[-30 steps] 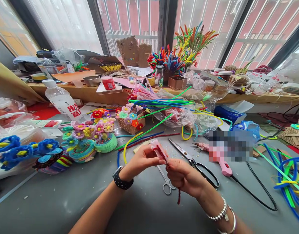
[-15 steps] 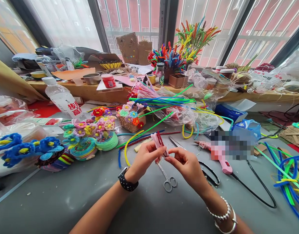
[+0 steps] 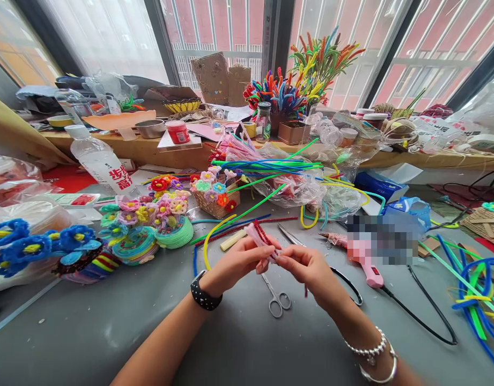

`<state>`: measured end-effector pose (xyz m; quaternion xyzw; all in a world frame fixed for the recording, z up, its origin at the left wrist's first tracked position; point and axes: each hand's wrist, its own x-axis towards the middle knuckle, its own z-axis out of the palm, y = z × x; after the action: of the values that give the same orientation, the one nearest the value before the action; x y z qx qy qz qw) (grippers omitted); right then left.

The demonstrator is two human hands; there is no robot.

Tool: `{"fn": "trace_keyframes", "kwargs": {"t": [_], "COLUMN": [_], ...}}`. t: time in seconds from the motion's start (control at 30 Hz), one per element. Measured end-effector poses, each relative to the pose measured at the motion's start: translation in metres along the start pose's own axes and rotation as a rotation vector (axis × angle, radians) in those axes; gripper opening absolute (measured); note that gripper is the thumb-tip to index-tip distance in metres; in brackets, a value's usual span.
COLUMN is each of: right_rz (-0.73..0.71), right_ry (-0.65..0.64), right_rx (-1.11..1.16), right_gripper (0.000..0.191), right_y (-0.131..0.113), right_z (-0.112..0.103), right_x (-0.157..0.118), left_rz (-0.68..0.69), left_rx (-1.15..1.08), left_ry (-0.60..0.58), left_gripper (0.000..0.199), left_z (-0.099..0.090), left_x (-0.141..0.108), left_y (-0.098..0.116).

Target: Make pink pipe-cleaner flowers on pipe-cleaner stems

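Between the two hands is a small bundle of pink and dark red pipe cleaners (image 3: 258,234), its looped top pointing up and left. My left hand (image 3: 242,258) is closed around its middle. The fingertips of my right hand (image 3: 305,268) pinch its lower end, close to the left fingers. A dark red end hangs below the right hand. Small silver scissors (image 3: 277,300) lie on the grey table (image 3: 247,343) just under the hands, their blades partly hidden. Behind the right hand are the tips of larger scissors (image 3: 289,235).
Pipe-cleaner flower pots (image 3: 174,231) and blue flowers (image 3: 75,244) stand at the left. A pink glue gun (image 3: 369,265) with a black cable lies at the right, near tangled pipe cleaners (image 3: 478,289). A water bottle (image 3: 100,161) stands at the back left.
The bundle has tilted further left, and both hands have shifted slightly. A dark red end now shows below my right hand. The view has moved a little.
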<state>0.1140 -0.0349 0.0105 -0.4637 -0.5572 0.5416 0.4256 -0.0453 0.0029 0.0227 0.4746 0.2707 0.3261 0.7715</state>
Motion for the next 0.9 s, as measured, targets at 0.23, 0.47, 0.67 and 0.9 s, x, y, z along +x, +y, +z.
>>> {"fn": "trace_keyframes", "kwargs": {"t": [0.23,0.47,0.67,0.9], "right_rz": [0.295,0.252,-0.013,-0.379], "right_ry": [-0.354,-0.309,-0.022,0.221], "right_rx": [0.599,0.594,0.203,-0.421], "right_gripper": [0.025,0.022,0.025,0.018], "right_y": [0.009,0.012,0.007,0.01], "right_z": [0.0,0.001,0.007,0.013], "right_x": [0.001,0.0,0.001,-0.007], "left_rz": [0.064,0.255,0.207,0.146], "left_rx": [0.125,0.209,0.247,0.252], "left_ry": [-0.171,0.042,0.159,0.306], "left_gripper": [0.02,0.011,0.014,0.018], "left_z": [-0.01,-0.005,0.001,0.007], "left_x": [-0.003,0.001,0.0,0.001], "left_y": [0.0,-0.003,-0.002,-0.002]}}
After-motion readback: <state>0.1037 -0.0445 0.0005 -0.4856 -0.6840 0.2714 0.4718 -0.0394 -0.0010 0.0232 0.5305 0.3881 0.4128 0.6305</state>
